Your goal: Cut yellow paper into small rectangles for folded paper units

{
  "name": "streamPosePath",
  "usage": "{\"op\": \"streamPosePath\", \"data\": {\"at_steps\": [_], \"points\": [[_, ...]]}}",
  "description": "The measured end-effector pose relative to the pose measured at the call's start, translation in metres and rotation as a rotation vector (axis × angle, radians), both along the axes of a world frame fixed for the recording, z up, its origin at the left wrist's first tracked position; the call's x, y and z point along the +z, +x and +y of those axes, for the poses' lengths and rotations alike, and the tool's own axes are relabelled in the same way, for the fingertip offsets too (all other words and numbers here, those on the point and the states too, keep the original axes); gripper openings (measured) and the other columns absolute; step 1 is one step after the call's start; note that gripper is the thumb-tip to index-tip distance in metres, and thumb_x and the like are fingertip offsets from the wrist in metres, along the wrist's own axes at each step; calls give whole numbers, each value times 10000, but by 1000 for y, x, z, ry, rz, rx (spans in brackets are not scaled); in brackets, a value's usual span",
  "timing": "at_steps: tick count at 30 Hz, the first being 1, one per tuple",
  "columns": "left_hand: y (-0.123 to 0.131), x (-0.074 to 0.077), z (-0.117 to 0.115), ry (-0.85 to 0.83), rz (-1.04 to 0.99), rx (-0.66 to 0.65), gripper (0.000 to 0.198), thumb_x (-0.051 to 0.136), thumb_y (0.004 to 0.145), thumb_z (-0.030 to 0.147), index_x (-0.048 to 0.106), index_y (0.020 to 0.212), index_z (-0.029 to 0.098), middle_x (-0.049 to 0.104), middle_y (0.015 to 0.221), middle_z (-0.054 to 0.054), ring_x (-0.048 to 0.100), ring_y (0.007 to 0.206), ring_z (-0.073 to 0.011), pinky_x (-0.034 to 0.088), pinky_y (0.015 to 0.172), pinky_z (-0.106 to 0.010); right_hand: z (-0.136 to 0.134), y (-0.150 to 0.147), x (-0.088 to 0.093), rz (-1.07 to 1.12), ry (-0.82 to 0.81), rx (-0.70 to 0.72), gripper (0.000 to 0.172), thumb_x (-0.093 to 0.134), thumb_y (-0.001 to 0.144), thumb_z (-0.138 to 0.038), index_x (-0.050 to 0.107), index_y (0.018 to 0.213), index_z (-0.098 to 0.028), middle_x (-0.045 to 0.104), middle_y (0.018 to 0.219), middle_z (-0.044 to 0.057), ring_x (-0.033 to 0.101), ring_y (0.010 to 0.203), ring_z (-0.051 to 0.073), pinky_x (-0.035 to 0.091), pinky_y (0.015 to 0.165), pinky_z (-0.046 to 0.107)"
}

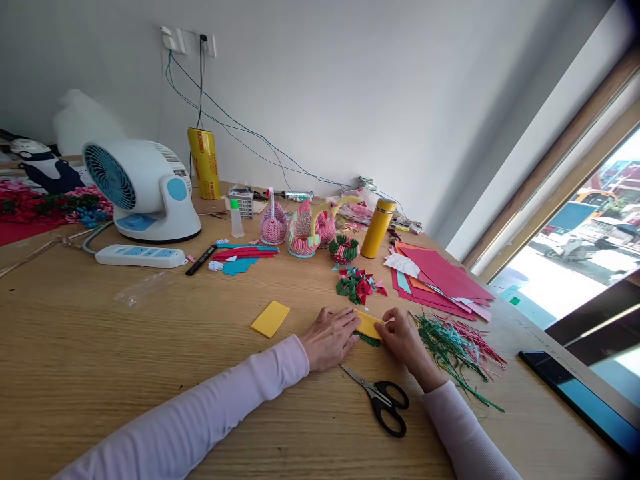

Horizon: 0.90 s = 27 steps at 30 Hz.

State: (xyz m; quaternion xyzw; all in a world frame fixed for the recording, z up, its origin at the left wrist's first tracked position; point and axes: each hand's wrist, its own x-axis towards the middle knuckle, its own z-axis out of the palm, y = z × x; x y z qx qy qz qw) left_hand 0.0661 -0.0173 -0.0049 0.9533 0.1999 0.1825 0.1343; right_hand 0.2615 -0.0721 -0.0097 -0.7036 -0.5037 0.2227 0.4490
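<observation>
My left hand lies flat with its fingers stretched over the left end of a folded yellow paper strip. At the strip's right end, my right hand has thumb and fingers pinched together on the paper. Dark green paper shows just under the strip's near edge. Black-handled scissors rest in front of my hands, blades pointing up and left. A second yellow paper rectangle is to the left of my left hand. Small red and green folded pieces are piled just beyond the hands.
Green and pink paper shreds spread beside my right wrist. Red paper sheets are stacked behind them. Folded-paper swans, a yellow bottle, a white fan and a power strip stand farther back. A phone lies right.
</observation>
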Motion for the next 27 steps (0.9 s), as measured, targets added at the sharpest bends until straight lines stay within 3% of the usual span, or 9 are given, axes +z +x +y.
{"op": "streamPosePath", "data": {"at_steps": [3,8,13,16,20,24,27], "points": [[-4,0,6,-147,-103,24,372,341,945,300,518,1247,173,519,1347,-124,423,1277,-239,247,1031,-449,-1,-2,4,91,20,21,238,630,669,-380,442,723,-244,528,412,-83,459,367,133,278,409,228],[-6,22,12,-571,-474,243,412,341,939,418,569,1149,146,621,1178,-119,553,1096,-209,377,939,-326,-6,-15,23,267,144,84,284,565,786,-472,406,843,-245,457,493,-104,392,397,88,239,401,192],[-1,31,11,-1205,-639,196,443,675,750,422,607,1064,118,677,982,-85,601,865,-169,416,701,-233,-8,-31,35,326,214,169,318,591,796,-491,391,851,-250,396,485,-121,331,402,71,233,407,185],[-6,27,6,-1245,-669,214,377,723,700,385,643,940,106,671,819,-56,570,701,-127,374,597,-213,-9,-36,34,319,184,229,337,611,791,-496,415,897,-244,416,481,-119,331,391,69,224,397,185],[-22,24,-6,-1223,-769,194,290,734,684,364,631,812,126,636,755,-14,552,682,-111,387,626,-211,-11,-45,31,300,93,302,389,580,810,-515,458,1029,-218,433,490,-106,369,373,78,234,369,190],[-46,23,-21,-1186,-807,181,267,713,709,367,598,794,141,619,755,3,559,711,-120,410,655,-217,-13,-58,30,229,10,365,387,539,812,-555,514,929,-187,444,469,-88,385,350,80,231,341,193],[-64,20,-28,-1231,-743,174,264,701,727,367,574,806,149,610,750,9,558,719,-122,409,643,-212,-13,-52,34,83,-28,380,361,524,817,-547,565,871,-192,576,544,-26,482,390,106,291,354,208]]}}
